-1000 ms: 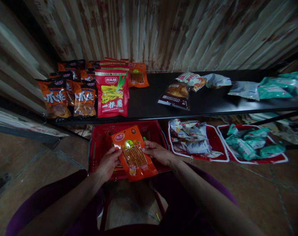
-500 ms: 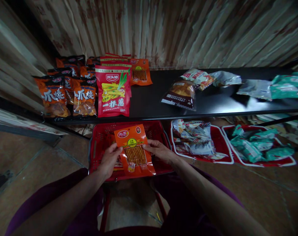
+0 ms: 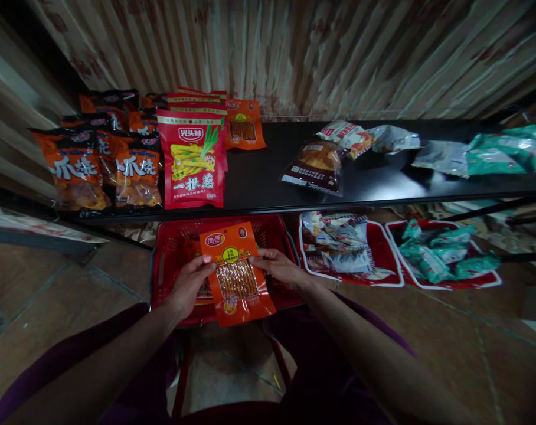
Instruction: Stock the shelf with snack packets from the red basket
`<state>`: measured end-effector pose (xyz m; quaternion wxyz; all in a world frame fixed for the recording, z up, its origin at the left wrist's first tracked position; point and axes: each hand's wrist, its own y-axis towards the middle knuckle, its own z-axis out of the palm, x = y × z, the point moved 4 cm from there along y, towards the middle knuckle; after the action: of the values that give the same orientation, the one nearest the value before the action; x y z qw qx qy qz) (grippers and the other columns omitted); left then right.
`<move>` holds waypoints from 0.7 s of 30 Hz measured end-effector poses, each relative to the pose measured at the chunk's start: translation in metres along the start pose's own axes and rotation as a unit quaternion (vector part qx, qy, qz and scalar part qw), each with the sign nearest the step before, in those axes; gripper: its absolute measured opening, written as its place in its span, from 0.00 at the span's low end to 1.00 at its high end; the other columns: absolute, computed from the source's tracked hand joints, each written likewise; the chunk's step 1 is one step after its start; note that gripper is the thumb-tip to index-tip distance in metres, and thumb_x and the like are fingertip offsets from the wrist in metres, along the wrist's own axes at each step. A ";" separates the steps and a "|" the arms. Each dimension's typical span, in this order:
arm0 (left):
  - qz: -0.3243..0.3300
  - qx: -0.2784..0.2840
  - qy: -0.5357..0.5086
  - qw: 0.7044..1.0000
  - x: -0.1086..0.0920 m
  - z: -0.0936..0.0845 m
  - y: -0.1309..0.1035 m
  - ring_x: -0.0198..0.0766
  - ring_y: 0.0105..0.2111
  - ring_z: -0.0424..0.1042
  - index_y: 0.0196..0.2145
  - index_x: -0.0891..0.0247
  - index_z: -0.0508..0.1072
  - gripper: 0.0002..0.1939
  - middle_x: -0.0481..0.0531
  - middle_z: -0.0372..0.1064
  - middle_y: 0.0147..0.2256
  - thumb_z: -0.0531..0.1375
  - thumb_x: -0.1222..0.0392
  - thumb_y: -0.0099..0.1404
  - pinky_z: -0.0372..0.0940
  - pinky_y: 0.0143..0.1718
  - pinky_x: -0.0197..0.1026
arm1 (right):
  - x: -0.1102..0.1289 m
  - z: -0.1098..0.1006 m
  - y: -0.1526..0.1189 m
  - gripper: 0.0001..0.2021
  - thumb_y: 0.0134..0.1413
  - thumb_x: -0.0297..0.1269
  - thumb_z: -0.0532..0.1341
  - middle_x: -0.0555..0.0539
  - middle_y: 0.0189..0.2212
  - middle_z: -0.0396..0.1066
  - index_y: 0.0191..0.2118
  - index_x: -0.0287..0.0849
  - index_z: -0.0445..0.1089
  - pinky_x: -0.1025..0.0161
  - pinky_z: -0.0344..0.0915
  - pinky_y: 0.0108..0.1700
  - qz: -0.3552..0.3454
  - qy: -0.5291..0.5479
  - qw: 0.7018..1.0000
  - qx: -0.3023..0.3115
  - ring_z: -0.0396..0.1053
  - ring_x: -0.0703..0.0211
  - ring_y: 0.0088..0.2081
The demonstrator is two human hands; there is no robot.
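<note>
Between my hands is an orange snack packet (image 3: 238, 295) with a clear window showing brown sticks. My left hand (image 3: 188, 288) grips its left edge, and my right hand (image 3: 277, 267) pinches the right edge. The packet is held above a red basket (image 3: 162, 260), which has more packets partly hidden inside. On the black shelf (image 3: 254, 177) just beyond, a similar orange packet (image 3: 245, 125) stands behind several red snack bags (image 3: 192, 159).
Orange-and-black snack bags (image 3: 75, 171) stand at the shelf's left end. A brown bag (image 3: 316, 165), silver bags (image 3: 443, 158) and green bags (image 3: 498, 153) lie to the right. Below, one red basket (image 3: 394, 265) holds white packets; another (image 3: 492, 280) holds green ones.
The view has shifted slightly, so the shelf and baskets appear further left. The orange packet stays in both hands, its lower end tipped a little towards me, with glare on its window.
</note>
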<state>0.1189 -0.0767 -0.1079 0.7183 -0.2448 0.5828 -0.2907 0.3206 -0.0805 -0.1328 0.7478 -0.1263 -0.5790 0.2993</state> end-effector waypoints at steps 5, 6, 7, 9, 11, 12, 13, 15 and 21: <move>-0.008 0.009 -0.006 1.000 0.000 0.001 0.000 0.36 0.22 0.72 0.41 0.65 0.71 0.22 0.52 0.76 0.30 0.67 0.57 0.47 0.64 0.25 0.37 | 0.001 0.000 0.000 0.17 0.40 0.48 0.69 0.51 0.25 0.74 0.34 0.40 0.75 0.66 0.61 0.31 -0.002 -0.004 1.000 0.002 0.67 0.65 0.25; -0.011 0.013 -0.008 1.000 0.000 0.001 0.000 0.36 0.22 0.72 0.41 0.65 0.71 0.21 0.52 0.76 0.30 0.67 0.58 0.48 0.65 0.25 0.37 | 0.001 0.000 0.000 0.17 0.40 0.48 0.69 0.51 0.25 0.74 0.34 0.41 0.75 0.66 0.61 0.32 -0.002 0.001 1.000 0.001 0.67 0.65 0.25; -0.014 0.017 -0.011 1.000 0.001 0.001 0.000 0.36 0.23 0.72 0.40 0.65 0.71 0.21 0.53 0.76 0.30 0.67 0.58 0.48 0.65 0.26 0.37 | 0.001 0.000 0.000 0.18 0.39 0.48 0.69 0.51 0.25 0.74 0.35 0.41 0.75 0.65 0.62 0.32 -0.002 0.007 1.000 0.001 0.67 0.65 0.25; -0.017 0.029 -0.022 0.999 0.002 0.001 0.001 0.37 0.26 0.74 0.40 0.65 0.72 0.20 0.54 0.76 0.33 0.67 0.59 0.48 0.67 0.29 0.38 | 0.001 -0.001 0.001 0.18 0.39 0.48 0.69 0.51 0.26 0.75 0.35 0.41 0.75 0.64 0.62 0.33 -0.004 0.016 1.000 -0.003 0.68 0.64 0.26; -0.023 0.047 -0.029 0.998 0.005 0.002 0.002 0.39 0.30 0.75 0.41 0.66 0.72 0.20 0.57 0.76 0.36 0.67 0.61 0.48 0.68 0.32 0.39 | 0.000 -0.002 0.002 0.18 0.38 0.47 0.69 0.51 0.25 0.75 0.34 0.41 0.75 0.64 0.63 0.34 -0.008 0.017 1.000 -0.008 0.68 0.65 0.25; -0.026 0.056 -0.028 0.998 0.007 0.002 0.003 0.40 0.31 0.75 0.41 0.66 0.73 0.21 0.57 0.76 0.37 0.67 0.61 0.48 0.68 0.33 0.39 | 0.000 -0.002 0.002 0.17 0.38 0.47 0.69 0.52 0.25 0.74 0.34 0.41 0.75 0.65 0.62 0.33 -0.009 0.017 1.000 -0.011 0.68 0.65 0.25; -0.029 0.060 -0.024 0.997 0.010 0.002 0.003 0.41 0.32 0.75 0.42 0.66 0.72 0.21 0.58 0.76 0.38 0.67 0.62 0.49 0.68 0.33 0.40 | -0.001 -0.003 0.003 0.17 0.37 0.46 0.70 0.52 0.24 0.74 0.33 0.41 0.75 0.65 0.62 0.33 -0.009 0.018 1.000 -0.013 0.68 0.65 0.25; -0.037 0.058 -0.008 0.998 0.015 0.001 0.004 0.41 0.33 0.75 0.43 0.66 0.72 0.21 0.58 0.76 0.39 0.66 0.62 0.50 0.68 0.34 0.41 | -0.002 -0.003 0.003 0.16 0.37 0.46 0.70 0.52 0.23 0.74 0.32 0.41 0.75 0.66 0.62 0.32 -0.006 0.019 1.000 -0.020 0.68 0.65 0.25; -0.050 0.078 0.020 0.995 0.022 0.000 0.006 0.41 0.33 0.75 0.43 0.67 0.72 0.20 0.58 0.76 0.39 0.64 0.62 0.51 0.69 0.37 0.43 | -0.004 -0.006 0.004 0.15 0.36 0.45 0.70 0.54 0.20 0.72 0.29 0.41 0.74 0.68 0.59 0.26 0.016 0.004 0.999 -0.052 0.65 0.67 0.21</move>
<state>0.1229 -0.0881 -0.1277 0.7083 -0.2105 0.5594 -0.3757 0.3240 -0.0784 -0.1398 0.7378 -0.1756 -0.5886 0.2800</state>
